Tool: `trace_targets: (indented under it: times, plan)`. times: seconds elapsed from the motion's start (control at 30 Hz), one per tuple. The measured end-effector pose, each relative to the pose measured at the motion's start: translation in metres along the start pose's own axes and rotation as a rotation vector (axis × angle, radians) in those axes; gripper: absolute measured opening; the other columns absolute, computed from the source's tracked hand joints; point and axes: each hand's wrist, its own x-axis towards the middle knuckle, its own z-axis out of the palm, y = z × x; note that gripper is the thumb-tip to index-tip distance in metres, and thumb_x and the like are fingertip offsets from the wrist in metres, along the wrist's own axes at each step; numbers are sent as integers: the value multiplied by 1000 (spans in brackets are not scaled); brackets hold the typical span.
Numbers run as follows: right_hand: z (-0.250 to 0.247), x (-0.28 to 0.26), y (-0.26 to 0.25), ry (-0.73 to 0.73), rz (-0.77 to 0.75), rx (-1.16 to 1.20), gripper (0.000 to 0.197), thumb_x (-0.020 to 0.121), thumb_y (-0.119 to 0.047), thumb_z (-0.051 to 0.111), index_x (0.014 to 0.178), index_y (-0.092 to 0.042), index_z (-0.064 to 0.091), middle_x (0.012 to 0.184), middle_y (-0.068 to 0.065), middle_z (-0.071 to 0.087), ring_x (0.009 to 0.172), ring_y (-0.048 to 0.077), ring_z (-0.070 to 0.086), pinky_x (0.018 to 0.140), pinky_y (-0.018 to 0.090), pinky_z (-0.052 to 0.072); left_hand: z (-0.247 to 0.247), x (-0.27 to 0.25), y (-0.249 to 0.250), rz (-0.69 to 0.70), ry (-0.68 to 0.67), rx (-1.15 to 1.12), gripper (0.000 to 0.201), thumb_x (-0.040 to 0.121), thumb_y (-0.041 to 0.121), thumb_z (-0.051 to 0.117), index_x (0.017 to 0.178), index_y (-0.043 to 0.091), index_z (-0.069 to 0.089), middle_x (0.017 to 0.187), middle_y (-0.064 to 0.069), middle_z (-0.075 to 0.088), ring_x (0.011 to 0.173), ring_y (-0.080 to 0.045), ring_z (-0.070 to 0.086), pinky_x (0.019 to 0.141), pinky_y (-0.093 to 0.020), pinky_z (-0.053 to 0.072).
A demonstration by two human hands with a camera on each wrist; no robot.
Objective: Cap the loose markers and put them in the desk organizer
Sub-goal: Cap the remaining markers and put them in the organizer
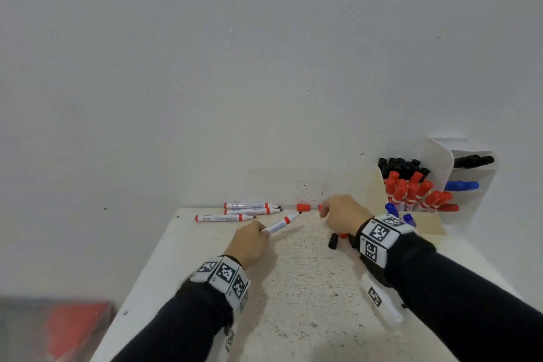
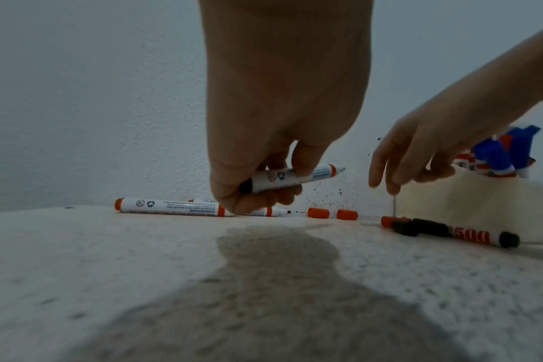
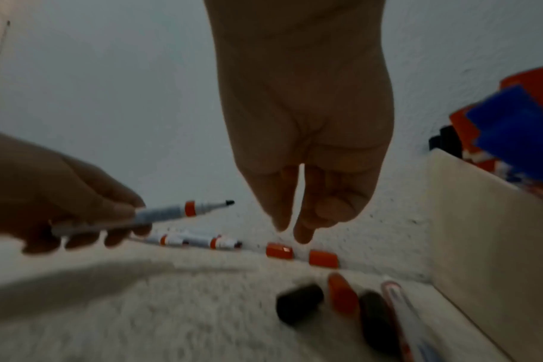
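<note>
Red-banded uncapped marker sits gripped in the left hand; the right hand, fingers extended and empty, hovers just above two red caps

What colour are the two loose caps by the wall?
Orange-red; the two caps show best in the right wrist view.
</note>
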Motion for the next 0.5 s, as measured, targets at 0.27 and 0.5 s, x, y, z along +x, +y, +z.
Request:
trace_targets:
  times: [0.27, 0.5]
  plan:
    - [46, -3, 12, 1, 64, -24, 25, 87, -21, 59, 110, -11, 58, 122, 8, 48, 101, 22, 55, 84, 25, 44, 10, -5, -11, 17, -11, 49, 30, 100, 21, 35, 120, 7, 52, 112, -12, 60, 84, -16, 49, 79, -28, 45]
    - [58, -8, 8, 75, 81, 24, 26, 88, -7, 51, 114, -8, 51, 122, 10, 45, 99, 22, 52, 82, 25, 43, 22, -7, -11, 45, -3, 34, 29, 99, 22, 36, 117, 8, 53, 96, -4, 52, 81, -14, 48, 62, -18, 36]
